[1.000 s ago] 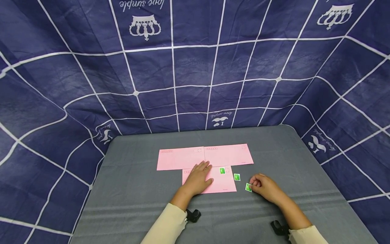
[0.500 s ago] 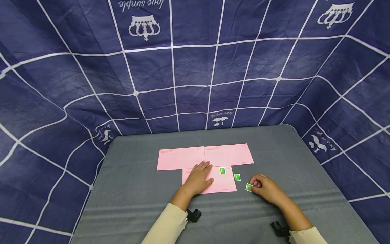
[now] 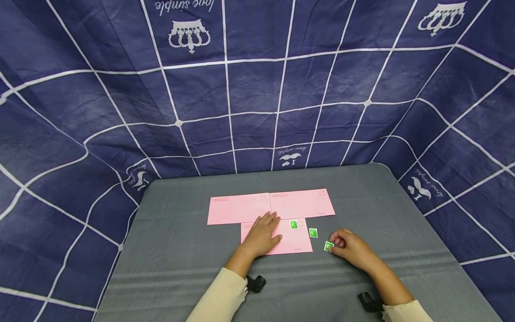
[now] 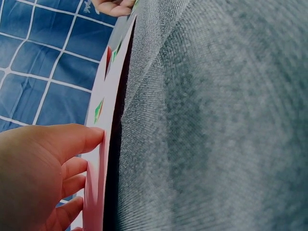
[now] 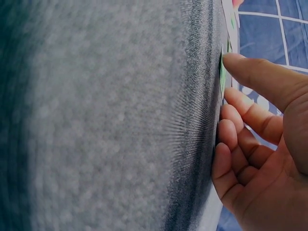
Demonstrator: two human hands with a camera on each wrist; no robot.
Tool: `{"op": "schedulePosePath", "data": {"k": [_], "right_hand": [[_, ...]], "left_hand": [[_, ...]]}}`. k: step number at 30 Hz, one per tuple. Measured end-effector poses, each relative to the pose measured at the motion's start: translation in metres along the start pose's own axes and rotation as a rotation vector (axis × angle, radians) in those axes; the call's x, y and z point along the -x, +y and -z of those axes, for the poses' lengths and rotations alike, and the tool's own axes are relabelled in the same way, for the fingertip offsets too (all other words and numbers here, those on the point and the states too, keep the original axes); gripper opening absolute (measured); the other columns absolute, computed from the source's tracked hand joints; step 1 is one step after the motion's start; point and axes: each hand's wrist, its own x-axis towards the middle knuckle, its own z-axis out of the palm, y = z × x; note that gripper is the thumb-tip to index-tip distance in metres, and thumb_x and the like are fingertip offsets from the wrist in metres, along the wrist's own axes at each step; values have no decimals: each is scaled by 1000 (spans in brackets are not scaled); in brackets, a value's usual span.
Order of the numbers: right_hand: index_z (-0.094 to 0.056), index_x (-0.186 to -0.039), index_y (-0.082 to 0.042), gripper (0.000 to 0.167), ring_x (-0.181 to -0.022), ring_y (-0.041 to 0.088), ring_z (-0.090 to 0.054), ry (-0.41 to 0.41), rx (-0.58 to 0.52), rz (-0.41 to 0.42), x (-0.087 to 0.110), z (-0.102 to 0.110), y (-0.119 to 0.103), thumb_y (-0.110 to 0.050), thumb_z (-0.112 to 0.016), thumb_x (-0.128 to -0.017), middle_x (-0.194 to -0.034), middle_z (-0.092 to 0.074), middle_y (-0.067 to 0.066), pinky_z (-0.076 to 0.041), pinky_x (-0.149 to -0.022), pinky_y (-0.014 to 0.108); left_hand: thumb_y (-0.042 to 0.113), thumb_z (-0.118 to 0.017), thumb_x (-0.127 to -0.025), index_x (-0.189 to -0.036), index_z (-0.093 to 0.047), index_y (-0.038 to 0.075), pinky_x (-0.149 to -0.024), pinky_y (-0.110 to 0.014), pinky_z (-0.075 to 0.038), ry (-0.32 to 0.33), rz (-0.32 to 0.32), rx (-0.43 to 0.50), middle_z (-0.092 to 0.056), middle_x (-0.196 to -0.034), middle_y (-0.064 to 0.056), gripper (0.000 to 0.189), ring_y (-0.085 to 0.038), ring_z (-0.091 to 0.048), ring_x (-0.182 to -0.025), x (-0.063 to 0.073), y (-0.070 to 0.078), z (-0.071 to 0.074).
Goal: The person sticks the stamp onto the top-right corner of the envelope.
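Note:
Three pink envelopes lie on the table. My left hand (image 3: 260,237) rests flat, fingers spread, across the front envelope (image 3: 295,241); its fingertips reach the edge of the back left envelope (image 3: 233,212). A green stamp (image 3: 294,225) lies on the front envelope near its upper right corner. Just right of that envelope is a second stamp (image 3: 313,233) on the cloth. My right hand (image 3: 351,249) has its fingers curled and holds a third green stamp (image 3: 328,246) between thumb and index finger, low at the cloth. In the right wrist view the thumb (image 5: 260,77) touches that stamp (image 5: 223,74).
The back right envelope (image 3: 301,205) adjoins the back left one. Grey cloth (image 3: 181,268) with shallow creases covers the table. Blue curtains (image 3: 257,89) with white grid lines hang behind and at both sides. A black strap mount (image 3: 256,284) sits at the left wrist.

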Motion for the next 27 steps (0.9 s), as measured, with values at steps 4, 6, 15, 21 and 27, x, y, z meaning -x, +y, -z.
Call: {"op": "schedulePosePath", "data": {"k": [4, 6, 15, 21, 27], "right_hand": [[-67, -87, -14, 21, -74, 3, -49, 5, 14, 17, 1, 0, 0, -15, -86, -78, -82, -54, -3, -42, -66, 20], [-67, -87, -14, 22, -74, 3, -49, 8, 14, 18, 1, 0, 1, -15, -86, -78, -82, -54, -3, -42, -66, 20], [-65, -87, -14, 21, -73, 0, -49, 23, 12, 16, 1, -2, 1, -10, -84, -78, -82, -55, -4, -43, -66, 19], [-64, -85, -11, 15, -71, -4, -49, 33, -4, 37, 2, -2, 1, -2, -77, -82, -79, -55, -5, -45, -63, 19], [-65, -86, -9, 9, -71, -5, -48, 20, -8, 23, 1, -2, 1, -2, -71, -86, -79, -55, -5, -44, -64, 18]], "left_hand": [[36, -61, -99, -150, -48, 9, -125, -51, -27, -1, -1, -3, -41, -162, -9, 60, -29, -32, -154, 0, 0, 1], [36, -60, -99, -151, -48, 9, -125, -50, -26, -1, 0, -4, -40, -162, -8, 60, -28, -32, -154, 0, 1, 1], [36, -60, -99, -150, -48, 8, -125, -51, -26, -3, 0, 14, -40, -162, -9, 60, -29, -31, -154, 1, 0, 0], [37, -60, -99, -151, -48, 9, -125, -50, -26, -1, -1, 7, -40, -162, -8, 60, -28, -31, -154, 1, -1, -2], [38, -58, -100, -152, -47, 10, -126, -50, -24, -6, 8, 17, -39, -163, -7, 60, -27, -30, -155, 1, -2, -3]]}}
